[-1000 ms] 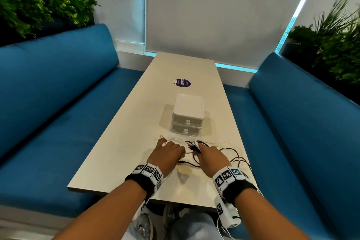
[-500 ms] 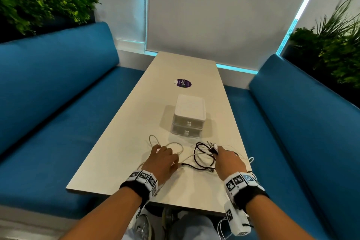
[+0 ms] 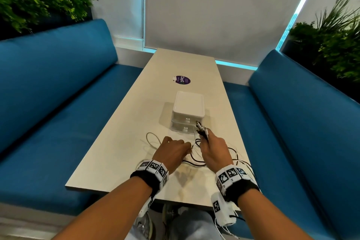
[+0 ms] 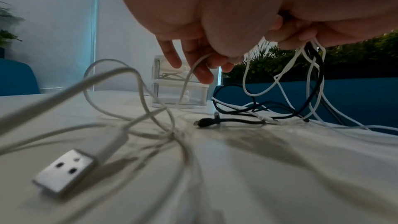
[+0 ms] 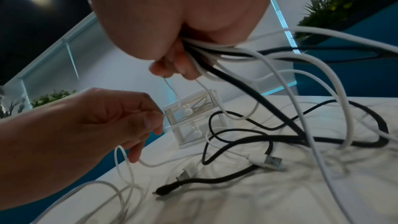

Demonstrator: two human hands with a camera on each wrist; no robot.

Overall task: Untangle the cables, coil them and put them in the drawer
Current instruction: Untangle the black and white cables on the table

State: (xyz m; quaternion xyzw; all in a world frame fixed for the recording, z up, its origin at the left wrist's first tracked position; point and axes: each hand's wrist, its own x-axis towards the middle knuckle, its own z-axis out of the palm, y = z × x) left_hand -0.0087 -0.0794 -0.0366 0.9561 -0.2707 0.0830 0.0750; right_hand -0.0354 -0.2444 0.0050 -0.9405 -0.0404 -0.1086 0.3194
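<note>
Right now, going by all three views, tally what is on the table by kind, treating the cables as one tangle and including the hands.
White plastic two-drawer box: 1
Round purple sticker: 1
Tangle of white and black cables: 1 (the number of separate cables cannot be told)
Hands holding cables, left hand and right hand: 2
Total: 5

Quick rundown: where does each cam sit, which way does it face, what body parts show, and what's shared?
Head: above, facing forward and down the table; both forearms, left hand, right hand.
Left wrist: low under the left hand, facing the drawer box; left fingers, right hand gripping cables.
Right wrist: under the right hand, looking up and forward; its fingers, the left hand.
Shared: drawer box, cables, both hands.
</note>
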